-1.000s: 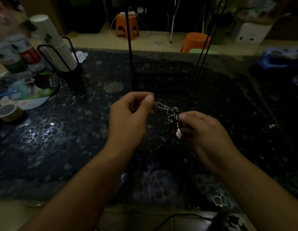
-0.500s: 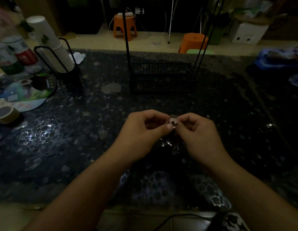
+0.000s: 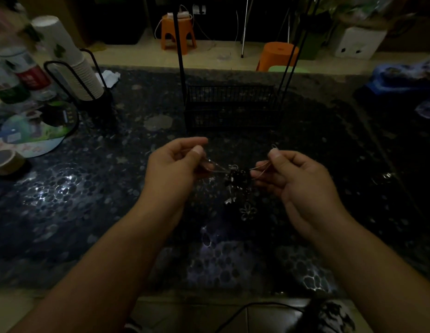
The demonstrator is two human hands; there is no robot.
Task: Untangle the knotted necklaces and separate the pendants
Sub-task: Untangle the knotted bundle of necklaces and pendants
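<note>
A knot of thin necklace chains [image 3: 235, 175] hangs in the air between my two hands, above the dark pebble-patterned tabletop [image 3: 89, 188]. My left hand [image 3: 177, 164] pinches a silvery strand that runs right into the knot. My right hand [image 3: 293, 174] pinches a coppery strand that runs left into it, and a small clasp ring shows above its thumb. Below the knot dangle a small silver pendant [image 3: 230, 200] and a flower-shaped pendant [image 3: 248, 211]. The scene is dim, so the single chains are hard to tell apart.
A black wire basket stand [image 3: 230, 109] with tall rods stands just behind my hands. At the left are a stack of paper cups [image 3: 69, 61] in a wire holder, bottles, a round printed fan [image 3: 33, 131] and a tape roll [image 3: 4, 161]. A blue bag [image 3: 401, 78] lies far right.
My hands have drawn apart from the close pinch of half a second ago, stretching the strands sideways. The knot and the pendants now hang in plain sight between them.
</note>
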